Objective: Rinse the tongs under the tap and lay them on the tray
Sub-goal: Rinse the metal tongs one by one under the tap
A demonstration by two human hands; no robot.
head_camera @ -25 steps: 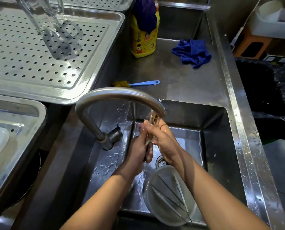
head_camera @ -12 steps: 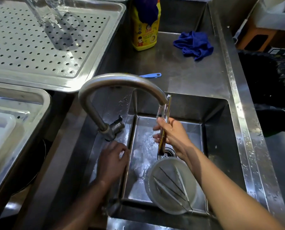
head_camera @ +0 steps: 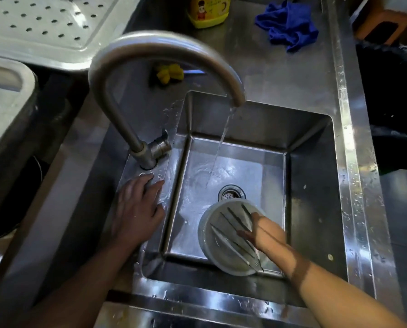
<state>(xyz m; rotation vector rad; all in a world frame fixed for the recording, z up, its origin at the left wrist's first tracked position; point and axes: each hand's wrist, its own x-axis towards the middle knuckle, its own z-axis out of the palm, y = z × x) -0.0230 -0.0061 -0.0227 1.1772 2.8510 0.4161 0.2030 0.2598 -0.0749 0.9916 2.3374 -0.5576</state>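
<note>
Head view looks down into a steel sink (head_camera: pixel 312 185) where a round white bowl (head_camera: pixel 206 247) sits in the basin's 5 o'clock corner, just below the drain (head_camera: pixel 231 194). Several slim metal tongs (head_camera: pixel 231 218) lie side by side in the bowl, their long axes running from about 10 o'clock to 4 o'clock. Which ends are the tips is hard to make out.

The right hand (head_camera: pixel 261 233) reaches into the bowl from 4 o'clock and covers the tongs' middle. Its thumb and fingers are spread over them, but whether they pinch a pair cannot be told. The left hand (head_camera: pixel 136 209) lies flat, fingers straight, on the wet ledge at the basin's 9 o'clock side, just below the tap (head_camera: pixel 155 41) base. Water (head_camera: pixel 223 136) runs from the spout onto the basin floor, apart from the bowl.

The perforated tray (head_camera: pixel 44 24) sits at 11 o'clock, cut off by the frame. A yellow bottle (head_camera: pixel 208 13) at 12 o'clock shows only its lower part, and a blue cloth (head_camera: pixel 287 22) lies at 1 o'clock.
</note>
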